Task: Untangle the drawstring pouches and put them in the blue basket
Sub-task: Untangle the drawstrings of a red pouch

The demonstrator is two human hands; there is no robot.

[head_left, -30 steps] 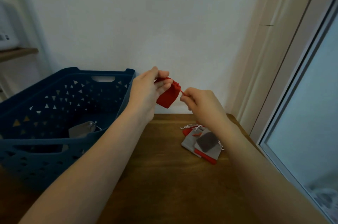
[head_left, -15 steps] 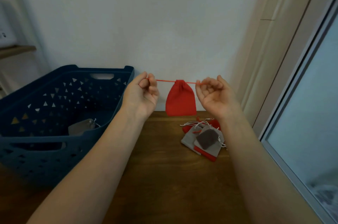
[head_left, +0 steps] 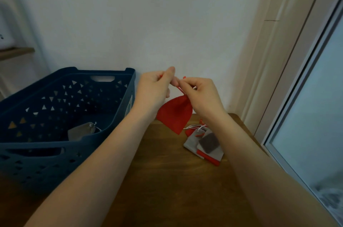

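Against the white wall, I see a brown wooden tabletop (head_left: 167,180) with a window frame (head_left: 289,115) running along its right edge. Blue basket (head_left: 46,152) sits on the left side, far rim near the wall; one grey pouch (head_left: 81,131) lies inside. Heap of grey and red pouches (head_left: 206,143) near the far right corner, white strings tangled on top; count unclear. Front and middle of the tabletop are bare, so there is free room there. Left hand (head_left: 156,91) and right hand (head_left: 202,95) meet above the far edge, fingertips touching, each pinching narrow on the red drawstring. Red pouch (head_left: 175,113) hangs below them, tilted, clear of the wood. String itself is mostly hidden by fingers. Basket's near left corner is cut off by the frame.
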